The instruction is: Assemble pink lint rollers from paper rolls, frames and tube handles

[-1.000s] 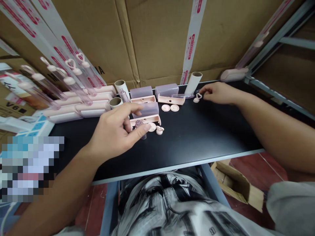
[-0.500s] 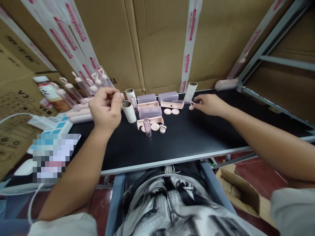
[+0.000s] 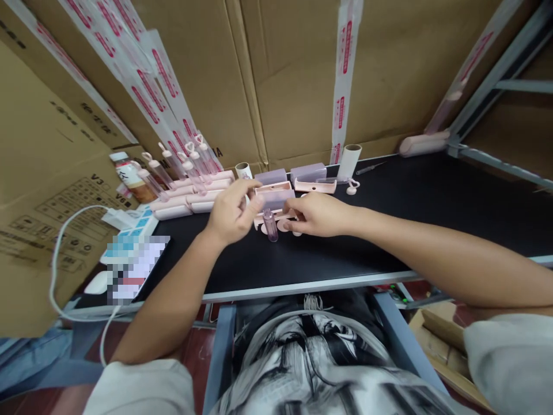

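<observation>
My left hand [image 3: 233, 212] is bent beside the left end of a translucent purple case [image 3: 279, 200], with thumb and forefinger close together; whatever lies between them is hidden. My right hand [image 3: 322, 214] reaches in from the right, thumb and forefinger apart over small pink discs [image 3: 283, 225] at the front of the case. A clear purple tube [image 3: 271, 226] stands upright between the hands, before a pink tray-like strip [image 3: 258, 219]. Behind the case lies another pink strip [image 3: 273, 189]. A pink cap with a heart-shaped loop [image 3: 352, 188] stands to the right.
White cardboard tubes stand behind, one at the right [image 3: 349, 163] and one at the left [image 3: 243, 170]. Pink cases [image 3: 209, 202] with loop-topped tubes fill the back left, near a bottle [image 3: 132, 178], power strip [image 3: 133, 227] and phone [image 3: 142, 265]. Cardboard walls the back.
My right hand has left the heart-loop cap and moved left to the small pink parts. My left hand has come lower and closer to the purple case. The view has shifted left.
</observation>
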Motion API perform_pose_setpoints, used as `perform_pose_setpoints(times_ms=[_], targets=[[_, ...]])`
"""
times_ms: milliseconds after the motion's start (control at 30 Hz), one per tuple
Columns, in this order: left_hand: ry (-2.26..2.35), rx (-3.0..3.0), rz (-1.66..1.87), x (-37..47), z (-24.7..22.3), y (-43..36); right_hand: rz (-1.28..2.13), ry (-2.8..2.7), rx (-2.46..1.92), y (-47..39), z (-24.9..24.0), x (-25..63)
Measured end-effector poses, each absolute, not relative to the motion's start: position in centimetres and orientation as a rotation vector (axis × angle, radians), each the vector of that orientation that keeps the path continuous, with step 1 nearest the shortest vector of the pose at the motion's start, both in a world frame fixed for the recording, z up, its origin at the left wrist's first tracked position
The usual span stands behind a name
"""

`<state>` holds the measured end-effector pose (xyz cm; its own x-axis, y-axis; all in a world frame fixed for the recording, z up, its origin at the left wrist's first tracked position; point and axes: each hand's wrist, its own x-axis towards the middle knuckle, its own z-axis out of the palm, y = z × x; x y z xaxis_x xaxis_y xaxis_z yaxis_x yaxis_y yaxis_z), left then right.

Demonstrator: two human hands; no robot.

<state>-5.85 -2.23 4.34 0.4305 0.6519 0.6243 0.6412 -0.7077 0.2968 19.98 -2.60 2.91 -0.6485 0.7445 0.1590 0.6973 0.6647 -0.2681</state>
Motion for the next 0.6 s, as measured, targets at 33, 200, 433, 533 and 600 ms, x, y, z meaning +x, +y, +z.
perform_pose_setpoints(times_ms=[33, 200, 433, 533, 600], targets=[[1.185, 2.666, 0.996, -5.4, 4.2, -2.6, 0.283, -2.630, -1.183, -2.4, 2.3, 20.2], [1.276, 2.505, 0.671, -3.7, 3.5, -3.6, 0.414, -2.602, -1.105, -2.2, 0.4, 21.0], [1.012, 1.729, 1.570, -4.3, 3.8, -2.5, 0.758, -1.871, -0.787, -2.5, 1.2, 21.6], [0.959, 1.599, 1.665, -4.3, 3.5, -2.1, 0.823, -1.820, -0.669, -2.6, 0.8, 21.4], [0.965, 1.595, 1.643, -4.0, 3.2, -2.0, 0.782, -1.846, -0.659, -2.9, 0.5, 21.3]])
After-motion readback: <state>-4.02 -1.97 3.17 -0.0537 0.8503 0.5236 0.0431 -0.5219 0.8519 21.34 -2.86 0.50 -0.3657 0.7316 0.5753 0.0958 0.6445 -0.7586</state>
